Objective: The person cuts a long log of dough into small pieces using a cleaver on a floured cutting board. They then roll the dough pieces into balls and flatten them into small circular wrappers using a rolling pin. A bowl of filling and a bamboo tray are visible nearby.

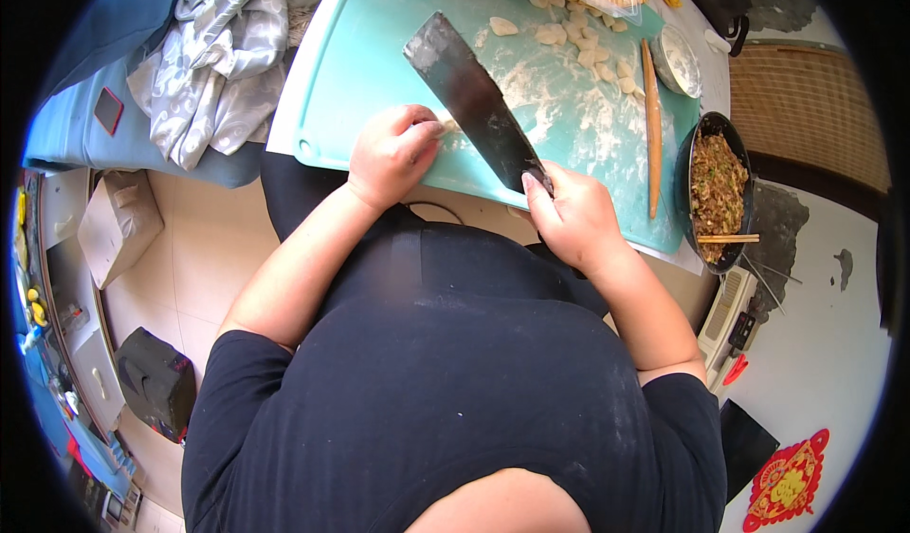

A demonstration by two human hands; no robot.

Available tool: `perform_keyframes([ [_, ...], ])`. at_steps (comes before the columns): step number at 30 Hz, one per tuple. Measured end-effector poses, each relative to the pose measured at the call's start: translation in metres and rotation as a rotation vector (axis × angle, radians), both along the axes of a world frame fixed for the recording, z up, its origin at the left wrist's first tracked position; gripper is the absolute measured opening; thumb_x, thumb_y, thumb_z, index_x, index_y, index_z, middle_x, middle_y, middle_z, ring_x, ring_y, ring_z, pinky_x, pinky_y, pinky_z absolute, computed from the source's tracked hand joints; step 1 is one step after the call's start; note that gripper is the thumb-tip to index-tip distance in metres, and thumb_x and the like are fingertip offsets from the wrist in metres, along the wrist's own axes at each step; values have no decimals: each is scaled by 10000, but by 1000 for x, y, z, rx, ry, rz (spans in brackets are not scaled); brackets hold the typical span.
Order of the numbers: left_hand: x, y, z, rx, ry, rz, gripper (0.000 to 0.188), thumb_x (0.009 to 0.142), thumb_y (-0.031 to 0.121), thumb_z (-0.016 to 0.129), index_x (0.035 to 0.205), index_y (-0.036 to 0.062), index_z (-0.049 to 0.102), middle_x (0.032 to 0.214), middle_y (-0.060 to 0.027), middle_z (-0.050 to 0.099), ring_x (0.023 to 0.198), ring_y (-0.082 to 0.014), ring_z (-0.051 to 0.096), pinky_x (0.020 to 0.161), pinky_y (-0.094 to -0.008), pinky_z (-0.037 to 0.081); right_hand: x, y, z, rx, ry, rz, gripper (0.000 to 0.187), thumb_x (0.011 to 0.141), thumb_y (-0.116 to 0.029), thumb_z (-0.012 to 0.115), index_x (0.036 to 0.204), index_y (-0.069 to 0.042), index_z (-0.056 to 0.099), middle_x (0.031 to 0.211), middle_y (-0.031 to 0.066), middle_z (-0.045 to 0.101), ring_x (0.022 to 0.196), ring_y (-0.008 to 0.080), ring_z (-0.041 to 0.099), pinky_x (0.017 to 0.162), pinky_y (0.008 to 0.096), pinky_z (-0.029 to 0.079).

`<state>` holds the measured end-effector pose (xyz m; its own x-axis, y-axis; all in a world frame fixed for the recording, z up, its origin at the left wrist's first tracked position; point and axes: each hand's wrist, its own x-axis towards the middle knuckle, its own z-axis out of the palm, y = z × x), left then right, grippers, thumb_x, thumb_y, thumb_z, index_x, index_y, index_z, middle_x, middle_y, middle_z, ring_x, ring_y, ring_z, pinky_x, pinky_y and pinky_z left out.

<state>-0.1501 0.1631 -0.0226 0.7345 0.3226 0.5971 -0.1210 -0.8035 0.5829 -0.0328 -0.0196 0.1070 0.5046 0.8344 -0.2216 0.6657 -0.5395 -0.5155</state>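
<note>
Domestic setting, serving as a home kitchen area: a floured teal cutting mat [379, 68] is covering the counter, a bowl of filling [716, 192] sitting at 3 o'clock, rumpled bedding [223, 59] lying at 10 o'clock.

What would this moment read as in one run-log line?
right hand: grip on cleaver handle | left hand: on dough strip beside blade | cut dough pieces on floured teal mat | rolling pin, filling bowl at right

Floured teal cutting mat [379, 49], dough pieces [578, 40], rolling pin [652, 125], black filling bowl [684, 168]
</note>
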Motion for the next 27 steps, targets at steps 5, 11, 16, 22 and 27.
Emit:
perform_keyframes([
  [5,-2,-1,2,-14,32,8,217,652,14,675,857,51,614,874,-78,600,759,-267,596,659,-350,488,0,7,-4,-92,-49,39,206,887,-229,494,882,-46,588,706,175,609,658,367,589,603,421,461],
  [11,-3,-2,1,-38,71,69,229,654,34,696,870,48,620,878,-84,610,768,-266,601,672,-348,492,3,27,-6,-286,-59,45,262,902,-265,460,868,-36,583,734,205,609,700,396,580,641,446,459],
  [16,-4,2,-3,17,72,250,171,672,153,720,807,97,632,815,-34,611,744,-234,593,647,-343,470,5,24,-7,-232,-45,14,257,894,-268,471,872,-41,588,731,196,610,706,397,578,641,445,458],
  [22,-7,6,-5,-13,96,356,123,685,170,723,754,108,642,777,-25,598,722,-229,575,645,-347,450,-2,13,0,-5,55,-54,177,874,-219,504,882,-68,596,690,159,601,641,366,577,589,426,457],
  [27,-9,9,-2,-16,104,342,125,684,132,725,754,70,643,771,-57,604,706,-245,570,642,-353,445,-7,18,2,13,10,50,176,875,-216,500,855,-64,585,676,156,598,627,366,576,578,428,457],
])
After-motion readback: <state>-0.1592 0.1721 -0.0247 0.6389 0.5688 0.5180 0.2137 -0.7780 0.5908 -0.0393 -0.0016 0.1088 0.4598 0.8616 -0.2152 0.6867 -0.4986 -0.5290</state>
